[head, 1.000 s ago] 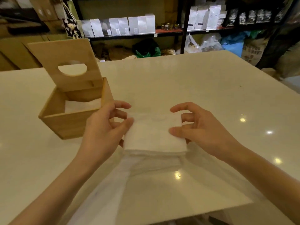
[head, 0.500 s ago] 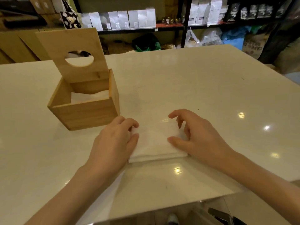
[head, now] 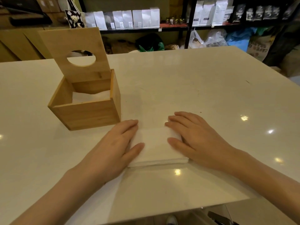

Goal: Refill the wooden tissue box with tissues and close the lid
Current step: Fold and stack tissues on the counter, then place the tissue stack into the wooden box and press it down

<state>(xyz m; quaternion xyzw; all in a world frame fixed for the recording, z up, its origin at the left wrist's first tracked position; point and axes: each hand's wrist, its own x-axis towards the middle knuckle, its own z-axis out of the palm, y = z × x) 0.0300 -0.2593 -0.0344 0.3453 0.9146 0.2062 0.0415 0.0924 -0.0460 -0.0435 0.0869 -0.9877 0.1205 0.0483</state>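
A stack of white folded tissues (head: 156, 147) lies on the white table (head: 203, 88) in front of me. My left hand (head: 113, 148) lies flat over the stack's left edge with the thumb on top. My right hand (head: 196, 140) lies flat over its right edge, thumb also on top. Both hands press down on the stack with the fingers stretched out, not curled around it. The wooden tissue box (head: 87, 109) stands to the left, just beyond my left hand. Its lid (head: 76, 51), which has a round hole, stands upright at the back. Some white tissues (head: 90, 96) lie inside the box.
The table's near edge (head: 178, 210) runs just below my forearms. Behind the table stand dark shelves with white pouches (head: 138, 18) and black bags (head: 259, 13). Plastic bags and sacks (head: 215, 38) lie on the floor under the shelves.
The tissue stack came down from the air onto the table. My hands went from pinching its sides to lying flat on it. The view has shifted so the box appears closer.
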